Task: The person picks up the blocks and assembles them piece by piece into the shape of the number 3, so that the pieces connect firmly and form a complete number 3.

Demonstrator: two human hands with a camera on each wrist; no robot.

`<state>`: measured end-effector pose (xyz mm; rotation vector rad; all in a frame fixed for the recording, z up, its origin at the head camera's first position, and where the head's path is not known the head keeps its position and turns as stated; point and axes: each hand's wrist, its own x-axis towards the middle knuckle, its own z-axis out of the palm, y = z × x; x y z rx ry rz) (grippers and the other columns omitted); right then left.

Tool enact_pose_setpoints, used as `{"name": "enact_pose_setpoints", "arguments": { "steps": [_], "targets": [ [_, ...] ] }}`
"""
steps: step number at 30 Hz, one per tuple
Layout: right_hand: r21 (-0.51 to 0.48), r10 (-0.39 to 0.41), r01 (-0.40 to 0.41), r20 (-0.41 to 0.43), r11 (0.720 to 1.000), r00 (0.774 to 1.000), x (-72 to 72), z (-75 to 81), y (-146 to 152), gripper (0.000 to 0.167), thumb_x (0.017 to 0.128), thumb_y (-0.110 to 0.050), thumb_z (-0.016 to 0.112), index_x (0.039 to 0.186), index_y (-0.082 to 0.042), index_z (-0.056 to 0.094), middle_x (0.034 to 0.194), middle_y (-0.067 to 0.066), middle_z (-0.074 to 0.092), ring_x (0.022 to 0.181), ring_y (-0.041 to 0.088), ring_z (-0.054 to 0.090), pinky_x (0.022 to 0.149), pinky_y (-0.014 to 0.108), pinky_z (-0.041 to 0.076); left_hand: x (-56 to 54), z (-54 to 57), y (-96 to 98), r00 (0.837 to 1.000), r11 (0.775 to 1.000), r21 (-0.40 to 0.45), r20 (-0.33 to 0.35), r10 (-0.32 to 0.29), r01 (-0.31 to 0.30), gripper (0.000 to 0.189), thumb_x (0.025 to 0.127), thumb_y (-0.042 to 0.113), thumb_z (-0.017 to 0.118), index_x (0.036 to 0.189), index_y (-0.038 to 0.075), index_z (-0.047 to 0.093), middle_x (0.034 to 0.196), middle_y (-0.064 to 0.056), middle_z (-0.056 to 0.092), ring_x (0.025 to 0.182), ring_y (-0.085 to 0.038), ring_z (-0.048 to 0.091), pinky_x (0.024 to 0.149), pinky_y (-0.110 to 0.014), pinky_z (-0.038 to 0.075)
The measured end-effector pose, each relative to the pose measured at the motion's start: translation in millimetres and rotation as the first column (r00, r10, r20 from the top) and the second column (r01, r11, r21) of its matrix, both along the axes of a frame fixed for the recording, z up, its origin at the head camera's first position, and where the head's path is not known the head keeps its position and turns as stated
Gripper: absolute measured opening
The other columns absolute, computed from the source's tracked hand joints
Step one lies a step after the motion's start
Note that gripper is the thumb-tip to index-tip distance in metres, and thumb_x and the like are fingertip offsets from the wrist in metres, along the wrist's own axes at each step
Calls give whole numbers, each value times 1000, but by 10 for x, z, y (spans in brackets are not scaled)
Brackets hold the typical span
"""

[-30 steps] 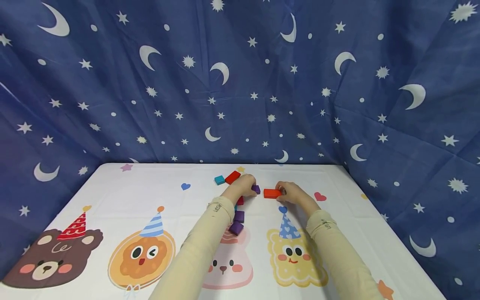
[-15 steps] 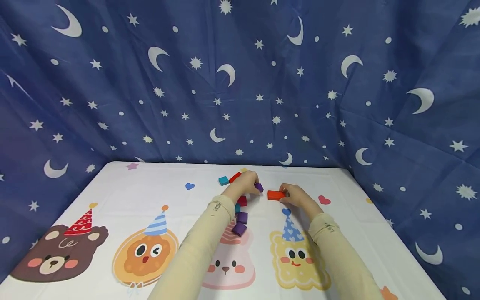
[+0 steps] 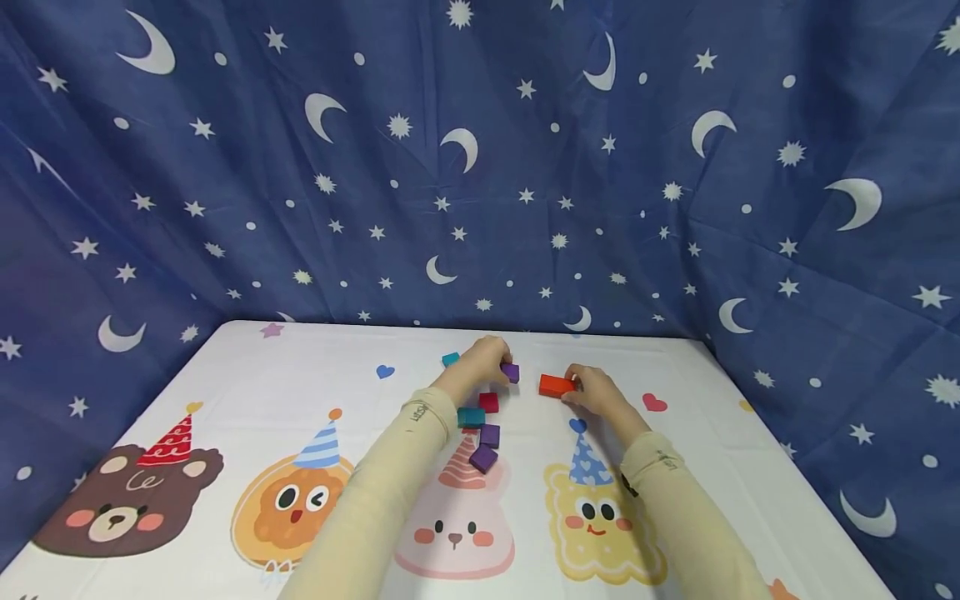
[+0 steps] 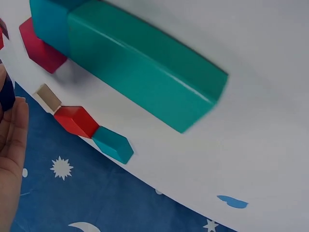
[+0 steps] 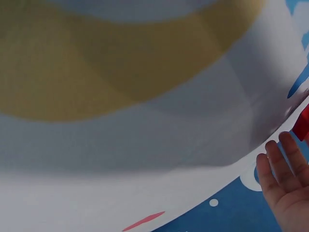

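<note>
My left hand [image 3: 483, 360] pinches a small purple block [image 3: 511, 373] over the far middle of the table. To its right, my right hand [image 3: 596, 392] grips one end of a long red block [image 3: 553, 385] between thumb and fingers. Below the left hand lie a crimson block [image 3: 488, 402], a teal-green block [image 3: 471, 417] and two purple blocks [image 3: 483, 457]. The left wrist view has the left hand [image 4: 12, 145] at its edge with the dark block [image 4: 7, 94]. Only part of the red block [image 5: 302, 124] shows beside the right hand [image 5: 289, 176] in the right wrist view.
Behind the left hand are a teal block [image 3: 450, 359], a red block [image 4: 77, 121] and a beige block [image 4: 47, 98] near the table's far edge. A white cloth with cartoon prints [image 3: 300, 508] covers the table. A blue star-patterned curtain [image 3: 480, 167] hangs behind.
My left hand has shifted slightly left with the purple block, uncovering the teal-green block and covering the red block behind. My right hand stays at the long red block. The head view has turned slightly.
</note>
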<state>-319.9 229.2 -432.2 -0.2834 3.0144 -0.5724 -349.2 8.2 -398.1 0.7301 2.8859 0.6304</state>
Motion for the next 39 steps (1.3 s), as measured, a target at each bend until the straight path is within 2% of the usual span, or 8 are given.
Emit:
{"name": "enact_pose_setpoints", "arguments": {
  "steps": [6,10,14,19,24,32,35,39],
  "targets": [
    [-48,-5,2,-45,999,999,25,3,-40,30,81,-14,73,104,3,63,99,17,64,87,26,57,87,42,50,-12,-24,-79,999,999,30,-46,-15,17,36,70,11,83,102,1,71,106,-9,69,99,-20,62,89,-29,51],
    [-69,-15,11,-61,998,998,64,15,-67,30,81,-13,73,104,3,64,101,17,64,89,27,57,88,42,50,37,-3,-117,994,995,44,-74,-85,88,29,71,13,82,95,0,73,93,-8,70,83,-16,60,77,-25,52],
    [-76,-15,7,-107,997,994,107,44,-88,32,79,-14,75,104,3,65,101,16,65,90,28,58,88,42,51,97,36,-162,985,986,73,-103,-142,150,26,71,12,81,93,0,73,83,-7,70,73,-13,55,68,-21,48],
    [-98,7,-24,-169,995,986,155,88,-121,32,78,-12,75,103,4,66,100,17,66,91,31,59,88,43,51,142,72,-242,984,984,104,-117,-133,146,29,72,11,81,98,1,72,86,-6,71,76,-16,60,69,-21,48],
    [-126,25,-53,-213,991,977,209,150,-149,32,77,-12,76,102,6,66,100,19,66,93,32,61,87,45,50,177,130,-317,986,984,118,-109,-123,136,26,73,12,80,96,1,72,83,-6,70,77,-18,60,68,-22,47],
    [-164,5,-37,-191,986,982,294,219,-220,37,78,-18,77,105,4,66,102,18,65,98,34,59,87,46,50,261,137,-468,986,987,87,-104,-127,137,29,74,19,79,97,3,73,74,-3,66,66,-10,50,60,-18,42],
    [-171,21,-58,-206,984,978,337,227,-251,37,77,-18,77,105,4,66,101,18,66,96,34,60,86,46,51,308,127,-538,984,985,98,-124,-128,141,28,74,21,80,94,2,73,74,-3,66,68,-11,51,62,-19,43],
    [-165,44,-86,-241,982,969,389,230,-293,36,77,-18,77,103,5,66,99,17,66,94,34,61,84,45,51,386,114,-640,985,985,118,-134,-111,127,31,75,22,79,98,2,72,80,-4,67,72,-12,52,67,-21,46]
  ]
}}
